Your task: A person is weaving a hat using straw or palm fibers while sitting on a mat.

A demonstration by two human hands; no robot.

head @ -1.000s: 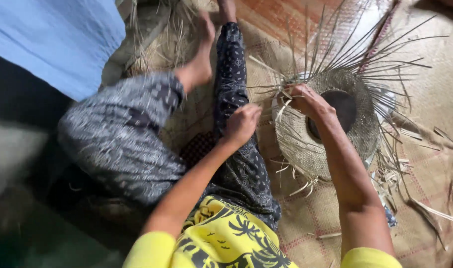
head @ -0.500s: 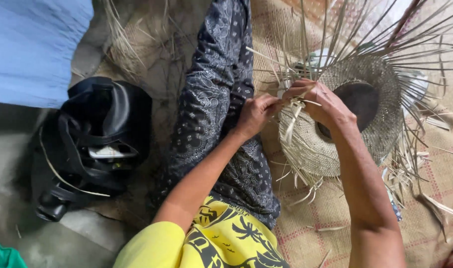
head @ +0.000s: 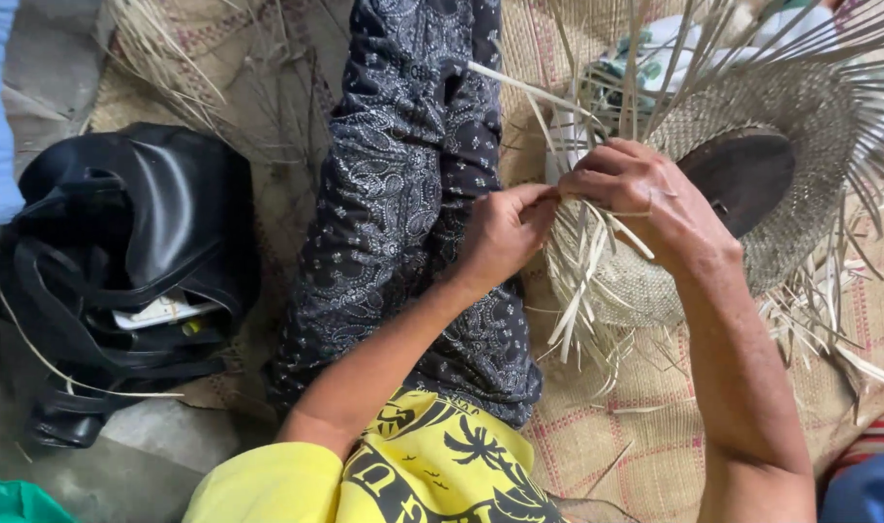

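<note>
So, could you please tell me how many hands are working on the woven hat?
2. The left hand pinches straw strips at the woven hat's near edge; the right hand grips the same edge beside it. No other hands show.

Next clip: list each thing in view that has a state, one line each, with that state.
Woven hat: unfinished, loose strips sticking out all round its edge.
Dark block: sits inside the hat's crown.
Left hand: pinching strips at the hat's edge.
Right hand: gripping the hat's edge, fingers curled over strips.
Black bag: open, lying on the floor.
Mat: spread flat under the hat.
</note>
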